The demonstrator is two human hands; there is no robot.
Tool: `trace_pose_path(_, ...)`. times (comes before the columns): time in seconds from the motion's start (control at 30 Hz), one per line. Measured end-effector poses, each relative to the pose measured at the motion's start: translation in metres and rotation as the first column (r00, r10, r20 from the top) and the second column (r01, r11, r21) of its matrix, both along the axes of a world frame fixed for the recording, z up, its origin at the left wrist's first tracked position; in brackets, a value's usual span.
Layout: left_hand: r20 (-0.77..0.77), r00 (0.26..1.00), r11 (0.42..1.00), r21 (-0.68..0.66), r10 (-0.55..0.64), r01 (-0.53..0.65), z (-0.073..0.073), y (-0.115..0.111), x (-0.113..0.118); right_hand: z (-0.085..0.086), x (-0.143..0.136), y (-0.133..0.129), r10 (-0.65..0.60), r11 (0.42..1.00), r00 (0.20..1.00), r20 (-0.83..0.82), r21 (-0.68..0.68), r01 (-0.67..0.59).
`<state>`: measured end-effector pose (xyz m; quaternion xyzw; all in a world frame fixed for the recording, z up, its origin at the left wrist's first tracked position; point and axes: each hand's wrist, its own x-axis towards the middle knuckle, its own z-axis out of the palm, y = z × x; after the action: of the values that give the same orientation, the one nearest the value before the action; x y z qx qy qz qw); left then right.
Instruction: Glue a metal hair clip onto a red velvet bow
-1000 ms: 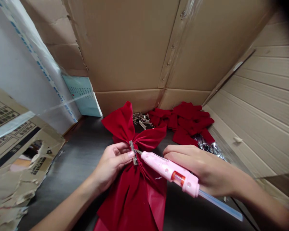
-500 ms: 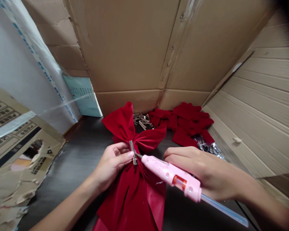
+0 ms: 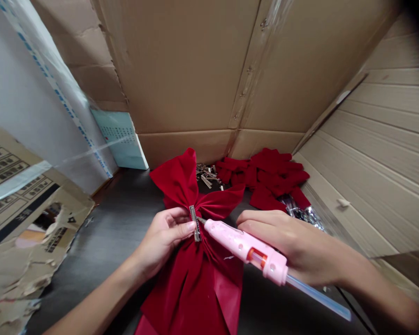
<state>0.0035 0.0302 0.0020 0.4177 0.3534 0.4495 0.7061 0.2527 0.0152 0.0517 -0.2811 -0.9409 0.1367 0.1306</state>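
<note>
A large red velvet bow (image 3: pixel 181 279) with long tails lies before me, its loops spread toward the back. My left hand (image 3: pixel 169 230) pinches the bow at its gathered middle, the thumb against a metal hair clip (image 3: pixel 195 223) that lies lengthwise over the centre. From the right, my right hand (image 3: pixel 275 237) grips a pink hot glue gun (image 3: pixel 240 242); its handle is hidden behind the hand. The gun's metal nozzle touches or nearly touches the clip's right side. A clear glue stick (image 3: pixel 317 294) sticks out of the gun's rear end.
Behind the bow lie loose metal clips (image 3: pixel 206 177). Folded red velvet pieces (image 3: pixel 272 172) are heaped at the back right, with shiny clear plastic (image 3: pixel 307 215) beside them. Cardboard walls (image 3: pixel 188 70) enclose the dark tabletop (image 3: pixel 115 223). A light blue booklet (image 3: pixel 120 139) leans at the back left.
The bow and clip have shifted slightly to the right. The glue gun has moved a little left at its rear, with its nozzle slightly higher along the clip.
</note>
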Motion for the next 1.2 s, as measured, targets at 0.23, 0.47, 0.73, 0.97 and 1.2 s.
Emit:
trace_pose_path(0.23,0.011,1.0,1.0,-0.01,0.011,-0.011,-0.001,0.0018,-0.0015,0.0034,-0.0008,-0.0011,0.025,1.0,0.999,0.03,-0.002,-0.025)
trace_pose_path(0.47,-0.005,1.0,1.0,-0.005,0.01,-0.01,-0.0023,0.002,-0.0015,0.0035,0.0,0.0002,0.008,1.0,0.999,0.037,-0.023,-0.008)
trace_pose_path(0.73,-0.026,1.0,1.0,0.006,0.0,0.0,-0.0008,0.001,0.0007,0.0007,-0.0005,0.0012,-0.005,1.0,1.0,0.001,-0.016,0.005)
trace_pose_path(0.97,-0.029,0.999,1.0,-0.001,0.026,-0.026,-0.0023,0.0009,-0.0008,0.004,0.0008,-0.0014,0.006,0.999,0.999,0.049,-0.044,-0.004)
trace_pose_path(1.2,-0.047,0.998,0.999,-0.011,0.043,-0.043,-0.0013,0.0015,-0.0016,0.0074,0.0012,-0.0022,0.002,0.999,0.998,0.061,-0.055,0.002)
